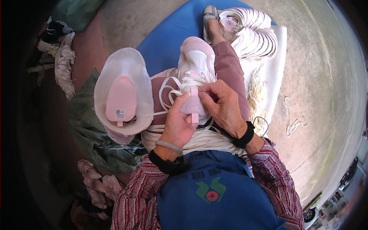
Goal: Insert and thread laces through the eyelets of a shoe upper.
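On our lap (157, 99), the shoe upper (197, 59) seems partly laced — white lace (192, 79) crossed toward the toe, loops left to tighten. Our left hand (176, 122) grips its side; our right hand (224, 107) pinches together, on what we cannot tell.

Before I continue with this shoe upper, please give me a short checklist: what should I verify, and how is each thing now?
1. Left hand holds the shoe upper: ok, its thumb is at the pink tongue.
2. Right hand grips a lace: cannot tell, the contact is hidden.
3. White lace free of loose loops: not ok, loops stand out at the upper's left side.
4. Bundle of white strands within reach: seems ok, just below the hands.
5. Second upper nearby: ok, left of the left hand.
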`<move>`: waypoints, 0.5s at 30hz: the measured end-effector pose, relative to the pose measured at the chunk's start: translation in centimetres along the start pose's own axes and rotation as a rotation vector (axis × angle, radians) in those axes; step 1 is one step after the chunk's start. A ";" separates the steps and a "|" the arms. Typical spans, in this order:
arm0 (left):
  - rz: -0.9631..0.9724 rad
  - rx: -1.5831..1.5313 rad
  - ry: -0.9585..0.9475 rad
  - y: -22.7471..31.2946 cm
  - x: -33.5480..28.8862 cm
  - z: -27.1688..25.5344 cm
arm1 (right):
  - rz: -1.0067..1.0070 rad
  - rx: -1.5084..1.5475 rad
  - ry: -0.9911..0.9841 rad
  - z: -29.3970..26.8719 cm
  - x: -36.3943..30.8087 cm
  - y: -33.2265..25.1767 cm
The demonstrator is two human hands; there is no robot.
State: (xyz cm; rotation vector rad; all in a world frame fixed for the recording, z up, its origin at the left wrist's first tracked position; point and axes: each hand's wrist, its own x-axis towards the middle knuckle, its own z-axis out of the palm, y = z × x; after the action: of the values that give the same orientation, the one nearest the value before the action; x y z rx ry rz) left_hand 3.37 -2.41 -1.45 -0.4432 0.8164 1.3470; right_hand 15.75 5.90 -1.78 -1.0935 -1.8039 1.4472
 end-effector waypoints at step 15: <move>0.037 -0.018 -0.049 -0.3 -0.3 -0.3 | 0.007 0.040 -0.011 -0.7 0.8 -0.1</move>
State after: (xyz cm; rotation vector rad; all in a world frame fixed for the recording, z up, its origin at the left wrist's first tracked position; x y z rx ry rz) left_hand 3.58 -2.86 -1.48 -0.4091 0.7761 1.3954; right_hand 15.95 6.95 -1.57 -1.0746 -1.7734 1.4896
